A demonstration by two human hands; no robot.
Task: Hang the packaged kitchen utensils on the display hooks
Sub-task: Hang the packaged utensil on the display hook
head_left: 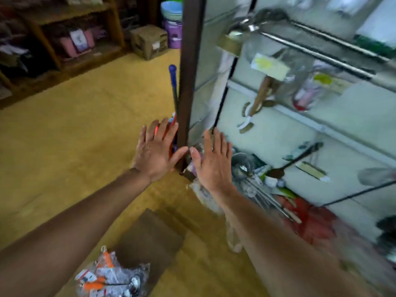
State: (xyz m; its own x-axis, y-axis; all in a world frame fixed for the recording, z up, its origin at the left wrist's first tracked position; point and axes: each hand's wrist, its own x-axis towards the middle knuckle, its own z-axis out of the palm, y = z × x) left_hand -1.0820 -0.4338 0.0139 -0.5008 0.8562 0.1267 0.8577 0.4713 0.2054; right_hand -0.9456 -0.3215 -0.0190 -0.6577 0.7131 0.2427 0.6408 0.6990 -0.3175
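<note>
left grip (155, 150): arm outstretched, fingers spread flat, holding nothing | right grip (212, 159): same pose

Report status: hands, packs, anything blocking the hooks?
Left hand and right hand open, empty, either side of the post. Packs piled on the floor, untouched. Hooks partly loaded; no blocker seen, view blurred.

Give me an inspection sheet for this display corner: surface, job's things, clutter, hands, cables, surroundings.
Surface: yellowish floor.
Job's things: packaged utensils heaped on the floor; more packs hang on the display hooks.
Clutter: loose utensils piled at the display's foot.
Hands: left hand and right hand open, fingers spread, either side of the brown post, holding nothing.
Cables: nothing seen.
Surroundings: wooden shelves, cardboard box, stacked plastic tubs.
</note>
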